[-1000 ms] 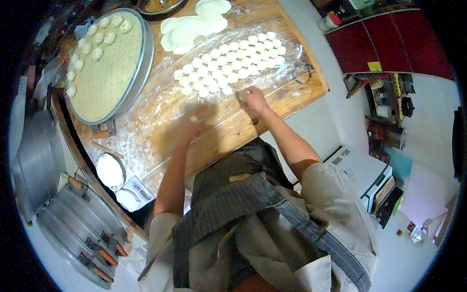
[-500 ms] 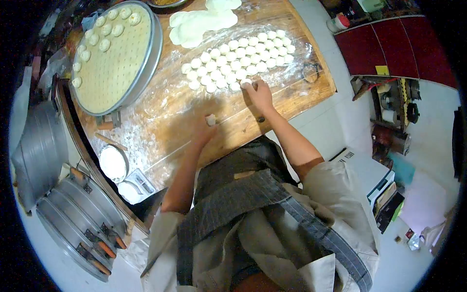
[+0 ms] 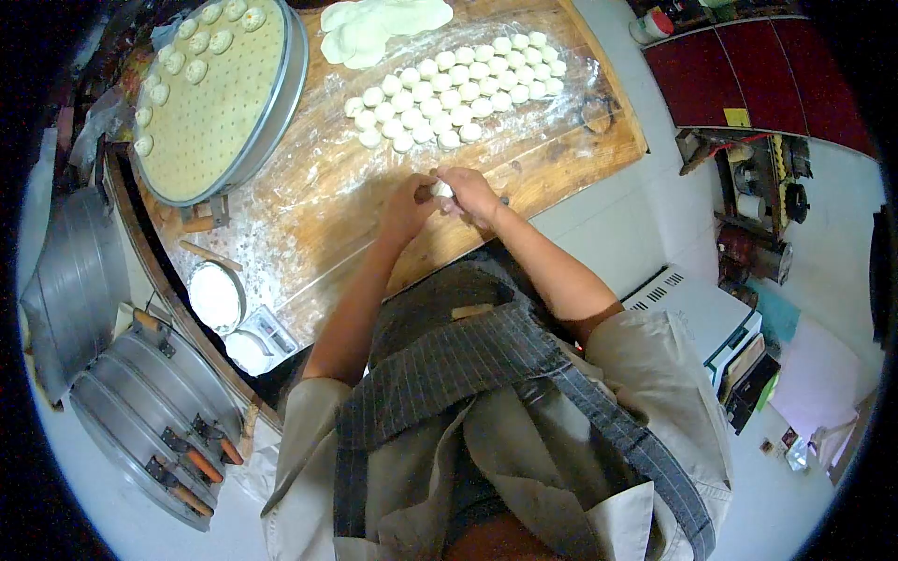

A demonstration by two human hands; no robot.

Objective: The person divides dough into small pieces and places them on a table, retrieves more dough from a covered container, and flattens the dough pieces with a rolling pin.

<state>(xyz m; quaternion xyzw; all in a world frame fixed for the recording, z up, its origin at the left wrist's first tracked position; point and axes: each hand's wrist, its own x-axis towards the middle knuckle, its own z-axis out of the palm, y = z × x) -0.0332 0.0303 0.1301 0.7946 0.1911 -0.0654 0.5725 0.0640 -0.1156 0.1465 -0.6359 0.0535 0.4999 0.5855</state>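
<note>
Both hands meet over the front part of the floured wooden table [image 3: 309,196]. My left hand [image 3: 409,208] and my right hand [image 3: 470,194] have their fingers closed around one small white dough piece [image 3: 441,189], which shows between the fingertips. Just beyond them, rows of small round dough pieces [image 3: 449,97] lie close together on the wood. Flat pale dough sheets [image 3: 374,35] overlap near the far edge.
At the left, a round steamer tray [image 3: 224,112] holds several pleated buns [image 3: 195,71]. A short rolling pin [image 3: 210,255], a bowl of white flour [image 3: 215,296] and a small scale [image 3: 267,332] are at the table's left edge. Stacked metal steamers [image 3: 154,411] stand below.
The right hand has drawn back from the dough rows and met the left hand, which moved right and away from my body. The view has shifted slightly.
</note>
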